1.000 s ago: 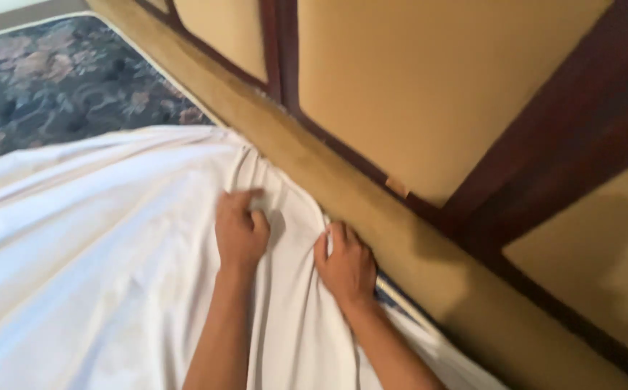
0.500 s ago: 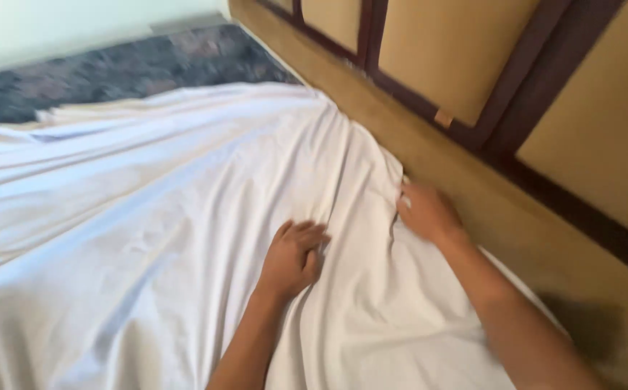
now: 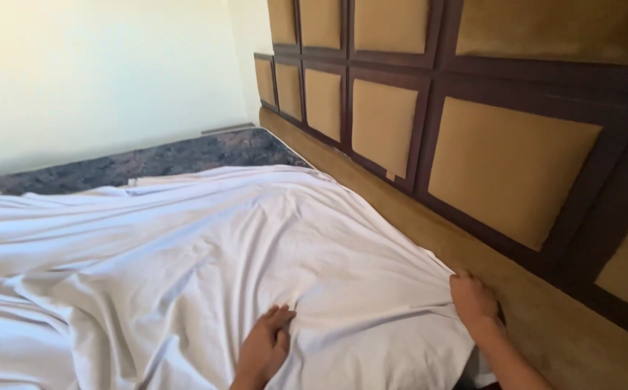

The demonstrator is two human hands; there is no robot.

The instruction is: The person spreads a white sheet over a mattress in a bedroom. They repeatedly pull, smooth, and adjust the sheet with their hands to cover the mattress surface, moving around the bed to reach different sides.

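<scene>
- White sheet point(image 3: 206, 245), rumpled, lay spread over the bed, under and ahead of both hands.
- Left hand point(image 3: 263, 348) rested flat on it, fingers point(image 3: 279, 316) narrow and loosely together, holding nothing.
- Right hand point(image 3: 475, 302) pinched the sheet's edge against the tan ledge point(image 3: 545, 318).
- Pressing flat while drawing the edge taut seemed the better way to smooth it.
- Beyond the fingers stood a padded headboard point(image 3: 502, 159), patterned carpet point(image 3: 184, 155) and a pale wall point(image 3: 97, 72).

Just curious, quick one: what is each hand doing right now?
Left hand: open, flat on the white sheet.
Right hand: at the sheet's edge by the headboard; grip cannot be told.
</scene>
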